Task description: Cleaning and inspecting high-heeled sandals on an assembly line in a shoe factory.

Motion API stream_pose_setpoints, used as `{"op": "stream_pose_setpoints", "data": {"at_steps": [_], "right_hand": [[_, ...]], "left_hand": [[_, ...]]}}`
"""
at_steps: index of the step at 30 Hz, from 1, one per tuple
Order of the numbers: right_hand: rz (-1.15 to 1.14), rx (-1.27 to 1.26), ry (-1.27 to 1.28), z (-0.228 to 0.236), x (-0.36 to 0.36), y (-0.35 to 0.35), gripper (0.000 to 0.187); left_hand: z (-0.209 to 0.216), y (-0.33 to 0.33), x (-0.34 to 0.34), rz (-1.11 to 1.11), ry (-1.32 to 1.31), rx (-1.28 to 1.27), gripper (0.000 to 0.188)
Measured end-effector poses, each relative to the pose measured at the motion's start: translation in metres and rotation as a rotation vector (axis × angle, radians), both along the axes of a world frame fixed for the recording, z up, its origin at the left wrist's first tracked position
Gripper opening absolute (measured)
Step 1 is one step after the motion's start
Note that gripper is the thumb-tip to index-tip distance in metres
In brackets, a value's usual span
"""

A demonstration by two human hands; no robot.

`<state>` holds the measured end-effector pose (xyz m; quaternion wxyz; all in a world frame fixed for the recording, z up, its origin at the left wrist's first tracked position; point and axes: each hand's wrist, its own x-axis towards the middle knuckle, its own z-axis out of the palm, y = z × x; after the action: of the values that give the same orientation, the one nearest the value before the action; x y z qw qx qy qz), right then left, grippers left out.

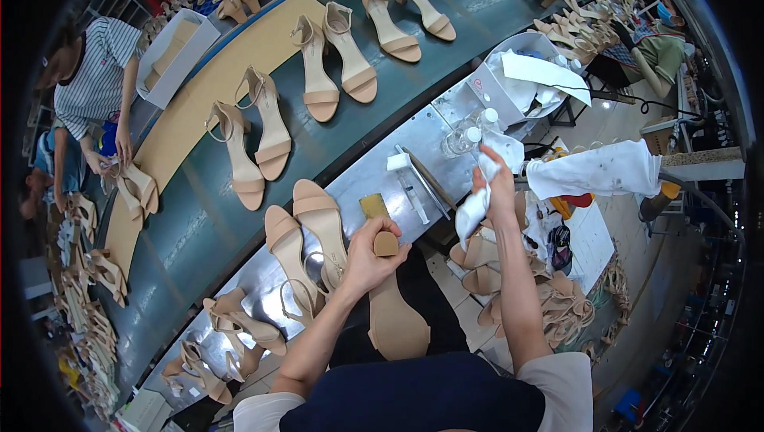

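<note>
The left hand (368, 261) grips a beige sandal (398, 322) by its heel (386, 243), sole up, over the person's lap (439, 304). The right hand (499, 193) clutches a white cloth (474, 211) near 2 clear bottles (460, 144) on the counter (420, 131).

"What lies beyond the workbench (362, 183)?"

"The conveyor belt (334, 141), with sandal pairs (320, 78) standing in a row on it."

"And on the bench?"

"Another pair (328, 233), left of the left hand (368, 263), and plastic bottles (461, 142) further right, a box (485, 93) just behind them."

"The hands?"

"An upturned sandal (398, 327) sits in the left; the right hand (501, 195) has a cloth (474, 207), before the bottles. To the right of the right forearm (519, 289) lies a sandal heap (561, 304)."
</note>
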<state>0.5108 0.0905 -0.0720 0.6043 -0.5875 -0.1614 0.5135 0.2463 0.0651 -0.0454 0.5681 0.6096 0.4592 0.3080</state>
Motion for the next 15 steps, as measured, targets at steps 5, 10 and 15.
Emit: {"op": "stream_pose_setpoints", "data": {"at_steps": [5, 10, 15], "right_hand": [[0.080, 0.021, -0.175, -0.004, -0.001, 0.048, 0.031], [-0.013, -0.015, -0.312, -0.028, 0.006, 0.052, 0.013], [0.160, -0.085, -0.214, -0.020, 0.003, 0.037, 0.032]], "left_hand": [[0.002, 0.000, 0.002, 0.021, 0.010, 0.008, 0.025], [-0.004, -0.003, 0.002, 0.051, 0.035, -0.034, 0.024], [-0.007, -0.004, 0.003, 0.015, 0.055, 0.051, 0.022]]}}
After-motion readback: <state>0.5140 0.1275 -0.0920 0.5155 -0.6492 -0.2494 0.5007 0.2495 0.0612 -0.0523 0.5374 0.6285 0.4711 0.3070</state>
